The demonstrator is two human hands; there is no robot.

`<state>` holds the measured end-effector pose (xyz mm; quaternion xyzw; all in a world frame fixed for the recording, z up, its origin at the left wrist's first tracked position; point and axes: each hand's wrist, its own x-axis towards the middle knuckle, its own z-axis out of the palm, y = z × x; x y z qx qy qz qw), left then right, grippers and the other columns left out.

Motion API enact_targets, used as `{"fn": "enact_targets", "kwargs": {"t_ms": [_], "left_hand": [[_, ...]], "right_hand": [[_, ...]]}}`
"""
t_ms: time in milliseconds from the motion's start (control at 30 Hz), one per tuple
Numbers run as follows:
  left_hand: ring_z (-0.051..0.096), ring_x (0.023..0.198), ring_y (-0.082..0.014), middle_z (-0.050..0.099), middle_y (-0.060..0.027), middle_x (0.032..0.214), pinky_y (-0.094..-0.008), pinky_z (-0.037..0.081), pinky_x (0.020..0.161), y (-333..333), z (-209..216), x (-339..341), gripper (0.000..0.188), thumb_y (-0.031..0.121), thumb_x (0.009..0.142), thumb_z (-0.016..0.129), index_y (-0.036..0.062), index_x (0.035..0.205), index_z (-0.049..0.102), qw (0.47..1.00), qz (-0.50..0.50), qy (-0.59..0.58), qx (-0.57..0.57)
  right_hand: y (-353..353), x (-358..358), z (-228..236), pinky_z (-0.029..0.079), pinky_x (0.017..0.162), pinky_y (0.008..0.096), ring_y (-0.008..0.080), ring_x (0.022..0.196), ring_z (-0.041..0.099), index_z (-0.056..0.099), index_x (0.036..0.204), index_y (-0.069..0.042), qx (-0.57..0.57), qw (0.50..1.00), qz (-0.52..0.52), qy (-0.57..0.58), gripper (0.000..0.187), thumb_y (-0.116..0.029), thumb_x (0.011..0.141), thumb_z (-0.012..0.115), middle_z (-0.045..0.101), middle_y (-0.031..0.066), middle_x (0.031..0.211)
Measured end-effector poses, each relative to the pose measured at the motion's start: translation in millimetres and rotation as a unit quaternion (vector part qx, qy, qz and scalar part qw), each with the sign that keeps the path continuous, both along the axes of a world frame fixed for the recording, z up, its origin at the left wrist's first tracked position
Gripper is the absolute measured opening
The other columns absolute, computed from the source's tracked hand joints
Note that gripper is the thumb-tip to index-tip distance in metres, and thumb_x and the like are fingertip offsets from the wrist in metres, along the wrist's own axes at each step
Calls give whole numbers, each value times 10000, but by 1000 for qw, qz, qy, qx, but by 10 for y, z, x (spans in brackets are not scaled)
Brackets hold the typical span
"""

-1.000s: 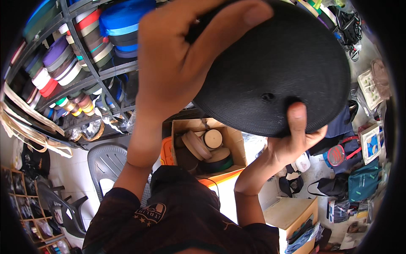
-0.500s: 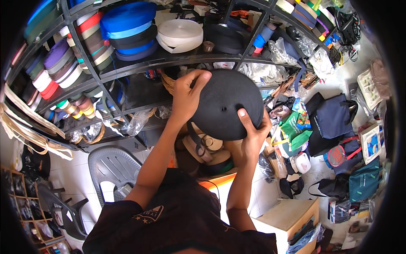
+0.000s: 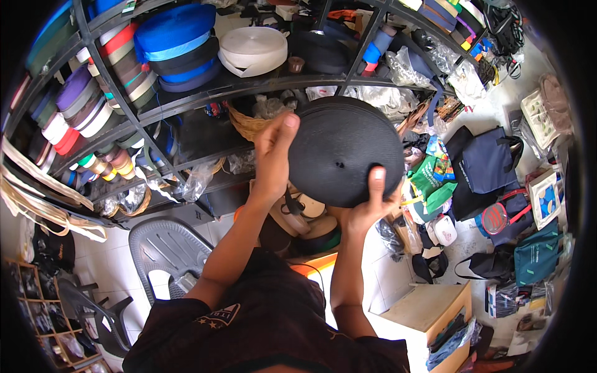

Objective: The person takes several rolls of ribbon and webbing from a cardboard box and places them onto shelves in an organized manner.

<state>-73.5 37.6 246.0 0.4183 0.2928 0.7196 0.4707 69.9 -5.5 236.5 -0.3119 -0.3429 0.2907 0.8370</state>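
A large black roll of webbing (image 3: 345, 146) is held up between my two hands, its flat face with the small centre hole toward me. My left hand (image 3: 273, 155) is closed at the roll's left edge, thumb up along the rim and fingertips mostly hidden. At the lower right edge, my right hand (image 3: 373, 202) grips the roll with the thumb on its face and the other fingers behind it. Below the roll, more coiled rolls (image 3: 305, 217) in beige, brown and dark tones sit close to my body, partly covered by it.
A black shelf rack (image 3: 249, 90) ahead carries blue rolls (image 3: 174, 34), a white roll (image 3: 254, 46) and many others. A grey plastic chair (image 3: 168, 248) stands at left. Bags (image 3: 488, 161) crowd the floor at right, near a wooden cabinet (image 3: 429, 308).
The roll has shifted slightly right and tilted, with both hands still on it. The loose strap end below it shows less. The view has moved a little.
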Motion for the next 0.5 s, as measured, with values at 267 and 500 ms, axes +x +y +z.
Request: {"fn": "enact_targets", "kwargs": {"t_ms": [267,500], "left_hand": [[482,744,-36,567,43,801,-199,385,677,-30,22,-249,285,259,937,612,-18,891,659,989,-92,114,27],[394,679,-43,456,63,722,-221,351,622,-41,-158,-29,374,345,970,556,29,771,552,999,3,38,12]], "right_hand": [[-165,221,422,459,791,251,105,822,596,646,998,24,-107,938,128,-305,291,-38,749,785,671,38,883],[-176,-151,169,439,835,276,141,882,570,611,1041,33,-13,997,-68,43,330,-120,788,757,624,56,930]]}}
